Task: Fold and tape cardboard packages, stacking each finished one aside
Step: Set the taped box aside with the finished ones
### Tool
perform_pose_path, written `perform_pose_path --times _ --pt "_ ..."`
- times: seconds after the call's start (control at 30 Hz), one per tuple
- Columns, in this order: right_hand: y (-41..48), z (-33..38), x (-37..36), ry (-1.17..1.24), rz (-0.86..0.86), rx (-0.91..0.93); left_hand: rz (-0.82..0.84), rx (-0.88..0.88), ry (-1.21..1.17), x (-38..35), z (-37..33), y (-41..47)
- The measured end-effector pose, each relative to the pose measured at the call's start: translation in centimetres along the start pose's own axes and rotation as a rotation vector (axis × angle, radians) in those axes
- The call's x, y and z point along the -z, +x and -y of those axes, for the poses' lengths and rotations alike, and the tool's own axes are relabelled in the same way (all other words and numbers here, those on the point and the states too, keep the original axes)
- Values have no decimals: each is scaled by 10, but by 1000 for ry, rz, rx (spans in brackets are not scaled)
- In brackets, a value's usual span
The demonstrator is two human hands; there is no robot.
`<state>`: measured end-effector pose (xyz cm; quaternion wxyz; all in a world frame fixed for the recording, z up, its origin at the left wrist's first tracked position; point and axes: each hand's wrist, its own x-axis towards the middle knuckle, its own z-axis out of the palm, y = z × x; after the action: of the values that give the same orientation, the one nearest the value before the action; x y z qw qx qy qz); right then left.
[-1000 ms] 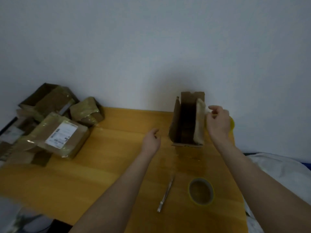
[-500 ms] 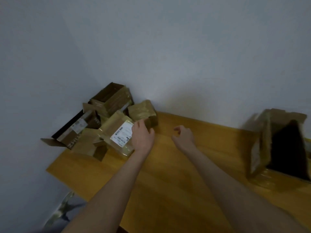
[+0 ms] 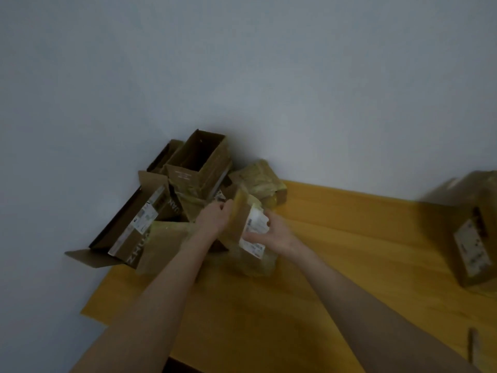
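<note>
A brown cardboard package [image 3: 243, 224] with a white label stands tilted on edge at the left of the yellow table [image 3: 336, 265]. My left hand [image 3: 212, 218] grips its left side near the top. My right hand [image 3: 271, 234] holds its labelled face from the right. Behind it, a heap of cardboard boxes [image 3: 188, 179] fills the table's far left corner; one stands upright with its top open, another long one [image 3: 131, 230] leans out over the table's left edge. A small taped package [image 3: 259, 176] sits at the heap's right.
Another labelled cardboard box [image 3: 473, 232] stands at the right edge of the view, blurred. A thin metal tool [image 3: 472, 343] lies near the bottom right. A pale wall rises directly behind the table. Bare tabletop lies between the heap and the right box.
The view swung left from the open box to the heap. Both hands left the open box, reached across, and now grip the labelled package and have tipped it up on edge.
</note>
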<state>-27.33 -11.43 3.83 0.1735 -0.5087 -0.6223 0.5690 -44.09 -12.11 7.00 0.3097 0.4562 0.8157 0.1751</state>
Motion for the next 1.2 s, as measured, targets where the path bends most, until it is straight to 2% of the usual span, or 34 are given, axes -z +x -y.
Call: perform_pose_path --times 0.07,0.1,0.13,0.17,0.2,0.27,0.3,0.33,0.4,0.5,0.6,0.67,0.73,0.8,0.87,0.93,1.07,1.13,1.2 --pt "1 4 -1 140 118 5 273 -33 -287 -7 -21 -11" --pt "4 3 -1 170 86 -18 369 -59 -350 -12 -29 -15" --pt "6 2 1 121 -1 -69 379 -109 -336 -17 -32 -15" --pt "7 0 6 -7 -109 -129 307 -173 -281 -22 -31 -13" --pt "8 -3 13 -180 -208 -214 152 -235 -131 -24 -29 -8" --pt "3 -9 31 -336 -325 -304 -163 -256 268 -24 -18 1" --pt "-2 -13 42 -331 -361 -306 -193 -213 352 -26 -15 4" --pt "-7 -15 53 -312 -397 -301 -144 -160 342 -29 -16 5" --pt "-16 -17 76 -246 -493 -284 35 -85 122 -43 -26 7" --pt "-30 -22 121 -108 -629 -277 154 -93 -243 -74 -62 -4" --pt "-48 -34 169 -118 -700 -251 241 -152 -437 -107 -113 -25" --pt "-62 -47 200 -156 -744 -235 337 -131 -550 -130 -152 -46" --pt "-76 -64 231 -199 -790 -250 371 -166 -521 -160 -187 -64" --pt "-90 -83 264 -220 -812 -273 338 -236 -410 -197 -216 -75" --pt "-107 -101 297 -247 -808 -299 219 -265 -249 -231 -242 -82" --pt "-124 -115 325 -321 -791 -328 126 -231 -180 -261 -262 -86" --pt "-140 -127 360 -656 -658 -339 111 -213 -139 -300 -292 -96" --pt "-142 -126 363 -811 -645 -273 151 -195 -144 -310 -299 -95" --pt "-141 -124 360 -853 -638 -185 211 -180 -181 -311 -302 -97"
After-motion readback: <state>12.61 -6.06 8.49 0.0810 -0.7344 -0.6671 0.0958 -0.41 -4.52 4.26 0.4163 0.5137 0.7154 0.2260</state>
